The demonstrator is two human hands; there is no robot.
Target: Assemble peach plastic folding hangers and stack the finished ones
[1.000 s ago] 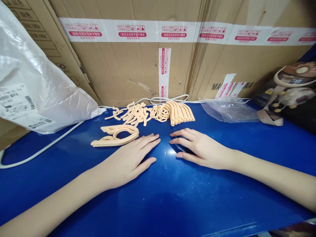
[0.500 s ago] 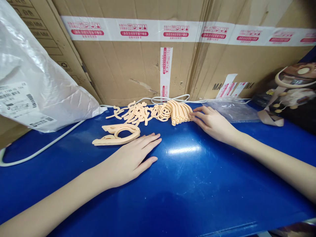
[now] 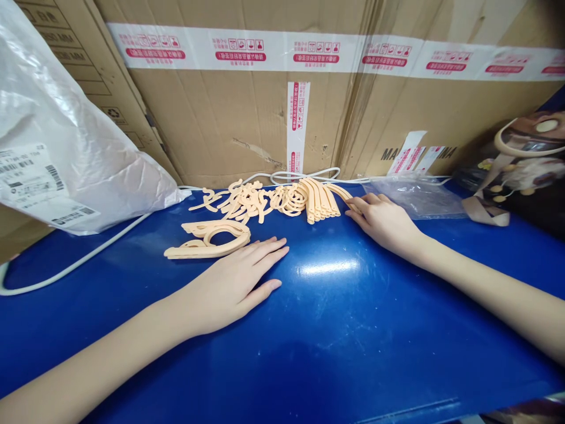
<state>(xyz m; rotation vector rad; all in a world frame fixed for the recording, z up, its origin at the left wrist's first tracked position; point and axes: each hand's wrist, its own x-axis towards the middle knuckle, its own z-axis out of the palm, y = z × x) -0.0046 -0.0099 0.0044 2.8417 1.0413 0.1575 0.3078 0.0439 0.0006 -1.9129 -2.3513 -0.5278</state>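
Right grip [image 3: 386, 222] narrow on near end of curved strip [image 3: 341, 191]; long axis runs back-left, toward back edge of counter [image 3: 318, 347]. Left grip [image 3: 232, 285] flat, empty, farther off.

Two human arms are visible, both bare along the whole portion shown. Left forearm [image 3: 110, 353]: slender, entering at the lower left corner of the frame, narrowing toward the wrist. Left hand [image 3: 233, 282], centre: ungloved, smooth back, long tapering fingers, slim thumb [image 3: 260, 294] with a short nail. Right forearm [image 3: 485, 288]: slender, entering at the right edge, likewise bare. Right hand [image 3: 388, 224], right of centre: ungloved, rounded knuckles; fingertips partly obscured.
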